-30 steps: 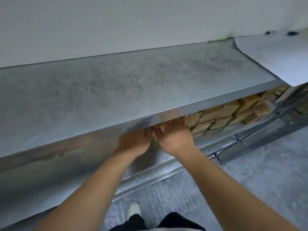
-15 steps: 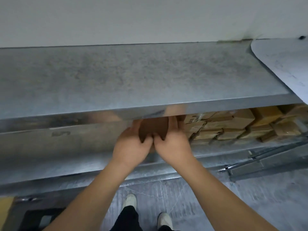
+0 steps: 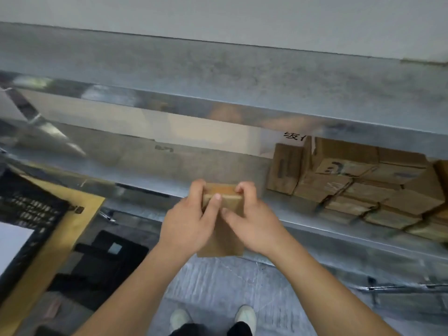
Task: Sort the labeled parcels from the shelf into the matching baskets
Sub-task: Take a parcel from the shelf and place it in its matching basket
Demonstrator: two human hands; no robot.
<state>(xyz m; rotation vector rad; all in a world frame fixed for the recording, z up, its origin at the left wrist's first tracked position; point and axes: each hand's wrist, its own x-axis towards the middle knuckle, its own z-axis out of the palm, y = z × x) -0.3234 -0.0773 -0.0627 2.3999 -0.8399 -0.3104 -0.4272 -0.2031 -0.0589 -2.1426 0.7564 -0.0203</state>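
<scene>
A small brown cardboard parcel (image 3: 224,235) is held in front of the metal shelf, clear of the lower shelf's front edge. My left hand (image 3: 188,223) grips its left side with the thumb over the top. Its right side is in my right hand (image 3: 252,225), fingers curled over the top edge. Any label on it is hidden. A stack of several more brown parcels (image 3: 356,183) sits on the lower shelf (image 3: 169,166) to the right.
The grey top shelf (image 3: 218,76) juts out above the hands. At the left stand a black perforated basket (image 3: 29,209) and a tan surface (image 3: 58,241); a dark box (image 3: 104,260) lies on the concrete floor. My shoes (image 3: 213,317) show below.
Both hands have pulled the parcel out from under the top shelf toward me and lower. The view has swung left, bringing the black basket into sight.
</scene>
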